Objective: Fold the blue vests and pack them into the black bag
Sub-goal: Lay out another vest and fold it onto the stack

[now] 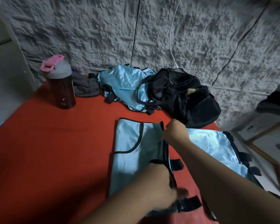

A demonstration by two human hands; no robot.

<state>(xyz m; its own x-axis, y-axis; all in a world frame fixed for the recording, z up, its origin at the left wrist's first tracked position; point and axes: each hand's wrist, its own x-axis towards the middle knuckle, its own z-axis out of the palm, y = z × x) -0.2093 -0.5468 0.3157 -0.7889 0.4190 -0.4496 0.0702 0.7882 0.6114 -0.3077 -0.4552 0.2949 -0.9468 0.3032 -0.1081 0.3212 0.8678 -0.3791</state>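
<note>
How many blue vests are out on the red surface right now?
3 visible: one under both hands, a second beneath the right forearm, and a crumpled heap by the black bag, which may hide more.

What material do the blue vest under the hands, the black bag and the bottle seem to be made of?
Blue vest: thin glossy synthetic cloth, probably polyester; it shines and has black trim.
Black bag: soft, matte fabric, partly mesh by its look; it slumps without shape.
Bottle: likely see-through dark plastic, with a grey lid and pink cap.
</note>
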